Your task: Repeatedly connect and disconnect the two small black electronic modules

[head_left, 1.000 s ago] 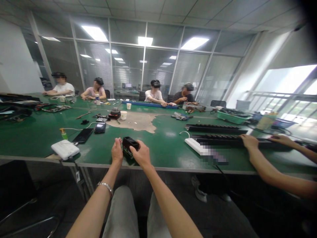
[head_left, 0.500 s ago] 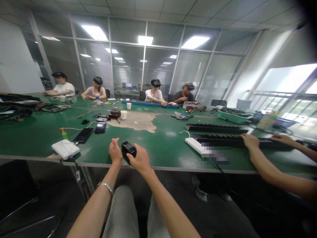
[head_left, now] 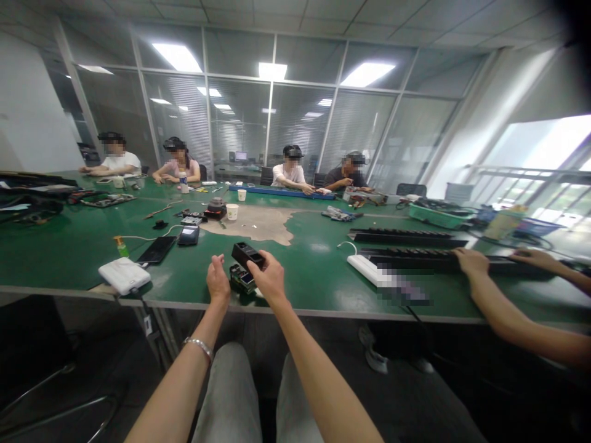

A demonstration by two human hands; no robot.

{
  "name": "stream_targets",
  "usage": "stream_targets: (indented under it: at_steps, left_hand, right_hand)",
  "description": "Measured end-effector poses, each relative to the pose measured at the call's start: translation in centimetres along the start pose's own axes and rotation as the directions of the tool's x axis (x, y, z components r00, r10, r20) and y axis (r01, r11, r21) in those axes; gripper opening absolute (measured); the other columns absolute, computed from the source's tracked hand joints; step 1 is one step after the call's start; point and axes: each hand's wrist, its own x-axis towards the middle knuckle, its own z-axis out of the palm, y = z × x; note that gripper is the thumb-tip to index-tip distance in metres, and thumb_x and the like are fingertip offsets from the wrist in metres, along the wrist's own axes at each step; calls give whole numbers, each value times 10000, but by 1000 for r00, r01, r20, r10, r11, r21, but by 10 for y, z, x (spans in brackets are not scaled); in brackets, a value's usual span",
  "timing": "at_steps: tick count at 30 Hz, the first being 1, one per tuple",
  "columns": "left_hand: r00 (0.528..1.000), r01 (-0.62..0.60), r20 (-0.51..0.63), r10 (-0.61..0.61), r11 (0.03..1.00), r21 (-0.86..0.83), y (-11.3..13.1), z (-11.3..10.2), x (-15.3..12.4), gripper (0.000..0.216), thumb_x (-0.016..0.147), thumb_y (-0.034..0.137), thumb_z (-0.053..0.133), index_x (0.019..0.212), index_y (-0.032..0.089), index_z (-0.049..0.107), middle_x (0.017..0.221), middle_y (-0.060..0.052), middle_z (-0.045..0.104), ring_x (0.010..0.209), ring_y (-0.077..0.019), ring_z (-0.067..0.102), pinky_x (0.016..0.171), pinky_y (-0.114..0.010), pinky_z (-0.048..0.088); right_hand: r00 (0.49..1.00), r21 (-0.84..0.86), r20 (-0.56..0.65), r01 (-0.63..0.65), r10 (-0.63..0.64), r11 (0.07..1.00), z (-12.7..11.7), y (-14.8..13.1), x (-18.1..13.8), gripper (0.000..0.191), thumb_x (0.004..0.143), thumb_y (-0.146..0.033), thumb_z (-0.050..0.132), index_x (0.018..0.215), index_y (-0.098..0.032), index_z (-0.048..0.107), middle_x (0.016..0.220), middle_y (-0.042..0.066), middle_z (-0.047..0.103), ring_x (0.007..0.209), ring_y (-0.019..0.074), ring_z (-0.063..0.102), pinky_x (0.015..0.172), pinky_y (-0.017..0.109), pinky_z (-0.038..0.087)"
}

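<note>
From the head view, here we are at the near edge of the green worktop point(head_left: 314, 280), and the right hand point(head_left: 269, 277) has the black case point(head_left: 247, 253), thumb on top, gripping it at its right end. The case is tilted, directly above the circuit board point(head_left: 242, 279), and there's a visible gap between the two! The left hand point(head_left: 218, 280) holds nothing, fingers extended and close together, just beside the board; whether it touches, I can't tell. A bracelet point(head_left: 198, 346) circles the left wrist.

Over to the left, a white box point(head_left: 124, 275) lies near a dark phone point(head_left: 157, 250). Farther back, a paper cup point(head_left: 232, 213) stands upright on a bare brown patch point(head_left: 270, 224). And on the right, a co-worker's hand point(head_left: 471, 261) rests on a long black rail point(head_left: 415, 259)!
</note>
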Motion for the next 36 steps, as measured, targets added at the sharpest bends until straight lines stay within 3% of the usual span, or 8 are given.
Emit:
stream_targets:
  at_steps: [9,15,20,23,28,33,36]
  left_hand:
    - [998,66,-3,-66,997,-46,1,3,0,715,922,649,203,1149,145,656,1200,-154,662,1153,-236,606,1069,-400,385]
    - [998,67,15,-67,997,-35,3,3,0,725,919,657,191,1161,152,652,1196,-148,666,1166,-234,600,1077,-392,377]
    - [997,71,13,-71,997,-27,8,1,-3,739,918,660,189,1171,137,645,1217,-163,654,1168,-246,600,1077,-404,377]
    - [998,60,25,-60,998,-18,10,-1,-4,744,913,670,187,1173,143,644,1221,-161,654,1170,-245,601,1076,-399,380]
    - [998,58,30,-58,998,-17,6,-1,-2,756,905,683,183,1173,148,644,1223,-160,654,1166,-244,604,1067,-396,389]
    - [997,74,31,-72,995,-63,-2,2,1,749,907,680,203,1159,131,647,1216,-169,655,1144,-240,616,1053,-395,405]
    - [997,68,36,-65,993,-94,-5,3,1,748,906,680,221,1161,116,642,1209,-175,656,1143,-237,616,1050,-392,411]
  right_hand:
    - [999,-114,23,-30,33,993,-4,45,7,413,758,-271,665,1157,-163,642,1139,103,686,1058,232,636,959,344,464]
    - [999,-156,41,-3,10,988,5,57,7,431,784,-299,645,1189,-156,621,1144,111,678,1059,234,631,970,352,457]
    - [999,-225,17,45,-42,973,5,63,-2,555,761,-296,660,1266,-87,565,1259,179,610,1189,277,560,1053,418,395]
    - [998,-222,1,61,-62,973,4,64,-6,555,772,-296,645,1276,-81,555,1272,185,601,1199,280,555,1057,431,392]
    - [999,-197,36,17,-10,980,1,59,-2,472,778,-283,633,1226,-140,594,1128,131,680,1056,259,637,951,400,473]
    - [998,-74,-40,-58,55,996,-4,41,3,410,783,-348,633,1161,-188,629,1042,80,710,961,226,667,882,365,510]
    - [998,26,1,-59,59,998,-5,26,1,430,776,-357,644,1164,-173,626,1012,74,719,911,209,680,844,338,526]
